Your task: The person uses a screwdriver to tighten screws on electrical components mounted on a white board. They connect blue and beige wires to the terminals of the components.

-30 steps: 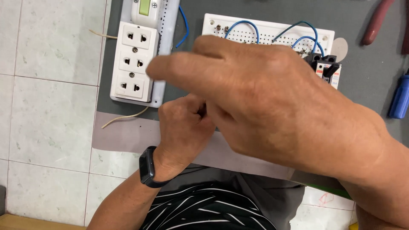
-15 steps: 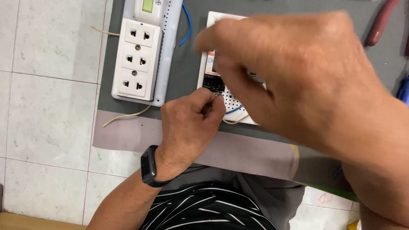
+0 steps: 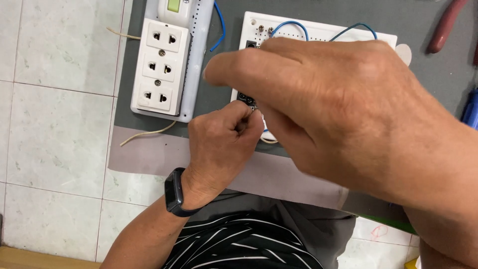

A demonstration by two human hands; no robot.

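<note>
**Two hands meet at the near left corner of a white wiring board**

Where the white wiring board (image 3: 318,32) reaches its near left corner, a small black part (image 3: 247,98) sits on it, and both hands close in on that spot. The left hand (image 3: 219,149) is curled nearly into a fist, fingertips pinched together right at the black part; what it grips, if anything, is too small to make out. The right hand (image 3: 328,109) arches over the board from the right with its fingers bent down and the forefinger stretched left, hiding most of the board, so whether it holds something cannot be told. Blue wires (image 3: 289,25) loop across the board's far edge.

The board lies on a grey mat (image 3: 149,154) covering the worktop. Just left of it, with a narrow strip of bare mat between, stands a white socket strip (image 3: 162,67); a pale wire (image 3: 147,133) trails from under its near edge. A red-handled tool (image 3: 445,25) lies at the far right corner. Pale floor tiles (image 3: 55,124) show beyond the mat's left edge. A black wristband (image 3: 174,197) circles the left wrist.
</note>
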